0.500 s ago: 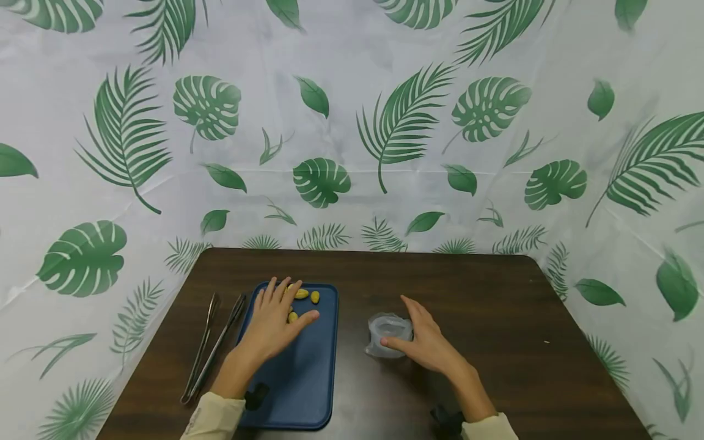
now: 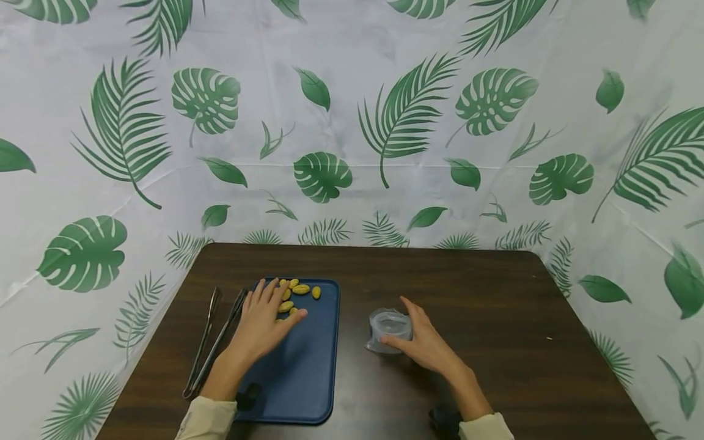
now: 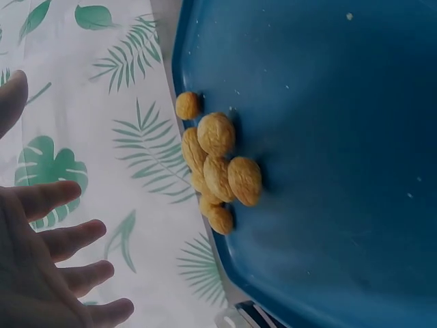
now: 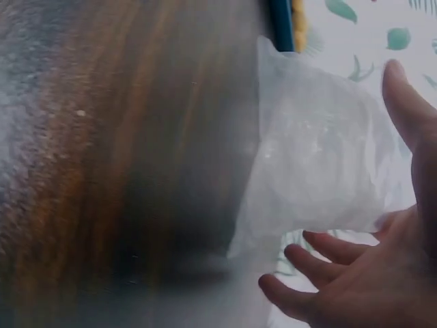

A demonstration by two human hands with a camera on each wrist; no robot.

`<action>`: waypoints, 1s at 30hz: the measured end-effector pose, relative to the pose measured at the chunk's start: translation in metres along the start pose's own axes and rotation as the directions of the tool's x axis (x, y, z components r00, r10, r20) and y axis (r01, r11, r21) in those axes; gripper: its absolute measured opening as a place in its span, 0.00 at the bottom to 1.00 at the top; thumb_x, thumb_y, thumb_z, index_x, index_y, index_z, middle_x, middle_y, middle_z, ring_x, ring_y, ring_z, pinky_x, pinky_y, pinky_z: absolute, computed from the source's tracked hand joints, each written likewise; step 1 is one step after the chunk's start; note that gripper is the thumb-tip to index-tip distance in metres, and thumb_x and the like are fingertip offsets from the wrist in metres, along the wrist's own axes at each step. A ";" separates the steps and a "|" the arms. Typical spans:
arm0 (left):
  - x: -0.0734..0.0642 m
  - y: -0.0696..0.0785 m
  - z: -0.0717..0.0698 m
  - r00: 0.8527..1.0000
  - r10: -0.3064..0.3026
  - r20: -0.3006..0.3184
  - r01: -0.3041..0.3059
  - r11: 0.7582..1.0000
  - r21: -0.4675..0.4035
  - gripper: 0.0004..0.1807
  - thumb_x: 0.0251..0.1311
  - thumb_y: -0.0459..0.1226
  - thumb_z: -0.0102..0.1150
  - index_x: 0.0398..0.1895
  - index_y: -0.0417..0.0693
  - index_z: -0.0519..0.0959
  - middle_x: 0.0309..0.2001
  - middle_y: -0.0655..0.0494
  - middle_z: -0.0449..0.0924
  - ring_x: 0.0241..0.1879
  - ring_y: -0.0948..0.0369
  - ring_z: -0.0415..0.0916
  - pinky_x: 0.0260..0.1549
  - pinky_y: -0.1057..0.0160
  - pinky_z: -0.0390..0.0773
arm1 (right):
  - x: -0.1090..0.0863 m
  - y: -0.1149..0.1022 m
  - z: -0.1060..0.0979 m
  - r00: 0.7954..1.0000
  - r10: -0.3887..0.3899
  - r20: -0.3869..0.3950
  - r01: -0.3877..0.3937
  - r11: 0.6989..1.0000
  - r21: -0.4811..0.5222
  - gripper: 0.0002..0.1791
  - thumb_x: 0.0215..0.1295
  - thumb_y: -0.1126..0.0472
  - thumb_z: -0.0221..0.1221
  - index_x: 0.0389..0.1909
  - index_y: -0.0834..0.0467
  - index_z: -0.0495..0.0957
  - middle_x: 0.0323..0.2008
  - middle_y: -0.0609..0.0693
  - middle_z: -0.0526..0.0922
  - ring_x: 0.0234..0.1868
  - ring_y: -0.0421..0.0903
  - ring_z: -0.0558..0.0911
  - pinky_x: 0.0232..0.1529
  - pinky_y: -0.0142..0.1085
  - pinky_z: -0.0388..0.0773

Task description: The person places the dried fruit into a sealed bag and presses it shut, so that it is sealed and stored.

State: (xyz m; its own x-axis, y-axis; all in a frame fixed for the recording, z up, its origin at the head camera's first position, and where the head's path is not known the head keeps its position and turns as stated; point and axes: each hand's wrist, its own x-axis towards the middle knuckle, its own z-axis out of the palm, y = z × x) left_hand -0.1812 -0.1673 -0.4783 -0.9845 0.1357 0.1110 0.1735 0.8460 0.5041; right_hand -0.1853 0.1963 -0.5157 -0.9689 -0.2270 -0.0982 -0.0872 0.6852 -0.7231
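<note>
Wrapped container [image 2: 389, 333]: on the dark surface [image 2: 467, 287], right of the blue tray [image 2: 308, 379]; cloudy plastic around it; round rim faces up.
Right grip [image 2: 426, 342]: relaxed, unclosed; thumb and fingers spread to either side of the wrapped container; can't tell if they touch it.
Left grip [image 2: 258, 327]: fingers straight and spread over the tray's far left part, apart from the yellow pieces in the wrist view.
Yellow pieces [image 2: 300, 289]: oval, clustered at tray's far end; rightmost has its long axis roughly front to back, its neighbor lies crosswise.
Tray axis: long way front to back.
Tongs [image 2: 219, 337]: left of tray, arms splayed, joined end toward the person, tips pointing away and slightly right.
</note>
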 end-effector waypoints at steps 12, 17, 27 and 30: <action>-0.011 -0.017 -0.006 0.998 -0.028 -0.055 0.026 0.999 -0.021 0.47 0.69 0.64 0.56 0.79 0.42 0.62 0.80 0.34 0.54 0.81 0.33 0.39 0.74 0.28 0.39 | 0.006 0.014 0.011 0.991 -0.030 -0.131 0.045 0.992 0.114 0.57 0.55 0.39 0.75 0.80 0.51 0.55 0.69 0.56 0.75 0.66 0.56 0.77 0.66 0.58 0.71; -0.015 -0.022 -0.009 0.998 -0.055 -0.036 0.054 0.998 -0.027 0.47 0.69 0.64 0.54 0.80 0.43 0.60 0.81 0.35 0.51 0.81 0.33 0.37 0.74 0.28 0.38 | 0.006 0.023 0.019 0.988 -0.036 -0.152 0.060 0.986 0.157 0.58 0.54 0.40 0.76 0.80 0.52 0.55 0.69 0.55 0.75 0.65 0.54 0.77 0.66 0.56 0.70; -0.021 -0.031 -0.014 0.992 -0.095 -0.087 0.092 0.995 -0.039 0.46 0.71 0.62 0.55 0.79 0.41 0.60 0.80 0.33 0.53 0.81 0.33 0.40 0.73 0.27 0.41 | 0.001 0.032 0.030 0.981 -0.038 -0.191 0.092 0.956 0.279 0.54 0.56 0.45 0.76 0.78 0.53 0.57 0.70 0.50 0.75 0.69 0.51 0.75 0.69 0.55 0.66; -0.021 -0.032 -0.016 0.989 -0.106 -0.105 0.102 0.994 -0.043 0.45 0.71 0.61 0.55 0.79 0.40 0.61 0.79 0.32 0.55 0.80 0.33 0.41 0.74 0.28 0.42 | 0.001 0.033 0.031 0.981 -0.026 -0.191 0.086 0.946 0.313 0.53 0.55 0.46 0.77 0.78 0.52 0.59 0.70 0.49 0.75 0.68 0.49 0.75 0.68 0.54 0.67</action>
State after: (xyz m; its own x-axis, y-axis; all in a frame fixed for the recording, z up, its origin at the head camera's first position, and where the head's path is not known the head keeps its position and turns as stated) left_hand -0.1653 -0.2060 -0.4829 -0.9893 -0.0094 0.1458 0.0730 0.8326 0.5491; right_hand -0.1822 0.1974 -0.5610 -0.9927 -0.1080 0.0534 -0.0936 0.4124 -0.9062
